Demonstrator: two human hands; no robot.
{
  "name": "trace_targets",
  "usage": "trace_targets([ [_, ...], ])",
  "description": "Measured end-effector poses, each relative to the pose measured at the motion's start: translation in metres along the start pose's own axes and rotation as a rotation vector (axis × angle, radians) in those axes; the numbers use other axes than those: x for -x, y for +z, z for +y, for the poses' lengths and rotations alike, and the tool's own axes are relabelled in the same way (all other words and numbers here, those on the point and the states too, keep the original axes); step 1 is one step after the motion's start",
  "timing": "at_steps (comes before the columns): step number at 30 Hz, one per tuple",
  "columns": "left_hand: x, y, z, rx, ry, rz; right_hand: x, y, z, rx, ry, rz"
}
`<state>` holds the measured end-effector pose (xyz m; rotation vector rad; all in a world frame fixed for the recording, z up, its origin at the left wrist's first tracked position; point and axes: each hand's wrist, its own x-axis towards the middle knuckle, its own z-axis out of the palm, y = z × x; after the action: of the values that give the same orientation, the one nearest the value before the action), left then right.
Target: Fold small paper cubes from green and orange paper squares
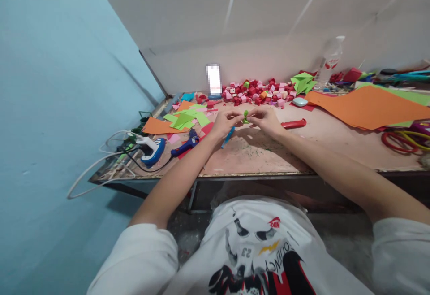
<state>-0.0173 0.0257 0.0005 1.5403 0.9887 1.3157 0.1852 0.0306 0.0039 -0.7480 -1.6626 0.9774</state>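
A small folded piece of green paper (246, 116) is pinched between my two hands, above the middle of the table. My left hand (226, 121) grips its left side with the fingertips. From the other side, my right hand (266, 120) closes thumb and finger on it. Below my left hand lies a blue pen-like stick (228, 137). Beside my right hand, a red-handled tool (294, 124) rests on the table, its far end hidden by the hand. Green crumbs are scattered on the wood under my hands.
Behind my hands spreads a heap of small red and pink folded paper cubes (257, 92). A phone (214, 80) leans on the back panel. At left are green paper pieces (186, 119), a blue glue gun (188, 145) and a power socket (153, 151). Orange sheets (366, 106) and a bottle (331, 64) stand right.
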Motion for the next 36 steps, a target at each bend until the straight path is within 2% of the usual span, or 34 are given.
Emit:
trace_targets([
  [2,0.001,0.000,0.003,-0.017,0.006,0.002,-0.001,0.001,0.001,-0.007,0.005,0.016],
  [4,0.004,0.000,0.007,-0.096,0.078,0.022,-0.001,0.001,0.002,-0.018,0.010,0.038],
  [6,0.007,-0.001,0.012,-0.254,0.237,0.032,-0.002,0.000,0.003,-0.025,0.016,0.058],
  [8,0.010,-0.002,0.015,-0.452,0.425,-0.015,-0.002,0.000,0.003,-0.017,0.023,0.068],
  [11,0.014,-0.002,0.015,-0.677,0.545,-0.097,-0.002,-0.001,0.002,0.017,0.033,0.064],
  [19,0.015,0.003,0.013,-0.951,0.498,-0.113,-0.002,0.003,-0.002,0.085,0.060,0.074],
  [27,0.017,0.006,0.015,-1.224,0.485,-0.204,-0.001,0.007,-0.002,0.114,0.081,0.101],
  [36,0.019,0.008,0.018,-1.175,0.394,-0.195,-0.002,0.008,0.002,0.125,0.129,0.111],
])
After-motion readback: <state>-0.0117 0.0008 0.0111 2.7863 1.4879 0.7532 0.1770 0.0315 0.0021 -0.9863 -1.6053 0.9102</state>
